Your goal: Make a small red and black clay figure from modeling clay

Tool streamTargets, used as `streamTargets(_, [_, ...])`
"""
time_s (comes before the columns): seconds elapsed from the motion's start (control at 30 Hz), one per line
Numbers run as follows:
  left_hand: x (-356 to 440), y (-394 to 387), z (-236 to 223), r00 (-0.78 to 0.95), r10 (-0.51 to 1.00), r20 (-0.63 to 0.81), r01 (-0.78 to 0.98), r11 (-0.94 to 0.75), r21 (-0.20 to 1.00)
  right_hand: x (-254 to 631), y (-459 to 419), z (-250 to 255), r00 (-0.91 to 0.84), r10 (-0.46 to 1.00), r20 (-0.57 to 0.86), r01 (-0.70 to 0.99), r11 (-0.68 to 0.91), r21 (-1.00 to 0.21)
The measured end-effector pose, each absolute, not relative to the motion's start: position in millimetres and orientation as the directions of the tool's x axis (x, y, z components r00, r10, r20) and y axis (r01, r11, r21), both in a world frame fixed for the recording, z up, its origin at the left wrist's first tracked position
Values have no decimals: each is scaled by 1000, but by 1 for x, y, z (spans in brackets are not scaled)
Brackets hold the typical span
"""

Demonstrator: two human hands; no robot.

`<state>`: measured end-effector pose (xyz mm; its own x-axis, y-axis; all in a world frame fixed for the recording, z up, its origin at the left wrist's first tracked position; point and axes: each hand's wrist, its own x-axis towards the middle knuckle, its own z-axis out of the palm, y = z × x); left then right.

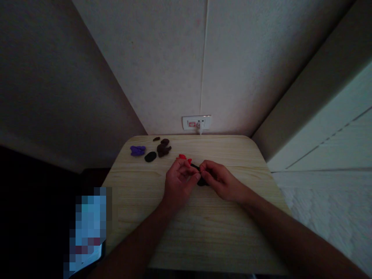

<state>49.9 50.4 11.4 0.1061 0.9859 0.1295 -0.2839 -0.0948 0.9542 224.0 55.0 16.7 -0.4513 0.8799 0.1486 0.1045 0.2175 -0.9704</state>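
Observation:
Both hands meet over the middle of the table. My left hand [180, 180] is closed, thumb and forefinger pinched at a piece of black modelling clay [202, 181]. From the other side my right hand [217, 178] pinches the same dark clay, and the fingers hide much of it. Just beyond the left fingertips shows some bright red clay [182, 157], partly covered by that hand. Up and to the left lie a flat black oval [150, 156], a brown clay lump [163, 150] and a crumpled purple clay lump [137, 150].
A smaller brown piece [156, 138] lies near the back edge of the pale wooden table [232, 240]. Behind stands a wall with a socket [196, 123] and a plug in it. A lit, pixelated screen [90, 224] is at the lower left.

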Motion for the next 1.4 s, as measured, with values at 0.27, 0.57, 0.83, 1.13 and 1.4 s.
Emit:
streamTargets(0.27, [48,52,9,82,977,199,-133,-187,973,221,56,17,-372,920,123,-56,110,-992])
streamTargets(0.57, [48,51,7,-2,969,245,-9,-245,969,221,58,17,-253,955,152,-144,118,-982])
streamTargets(0.83, [50,49,10,-56,973,225,-24,-226,974,223,61,16,-165,972,166,-87,153,-984])
streamTargets(1.13, [49,49,9,22,963,269,71,-270,960,223,58,16,-221,953,208,-7,211,-977])
streamTargets(1.4, [52,48,15,54,980,192,5,-193,981,221,54,17,-231,947,224,39,239,-970])
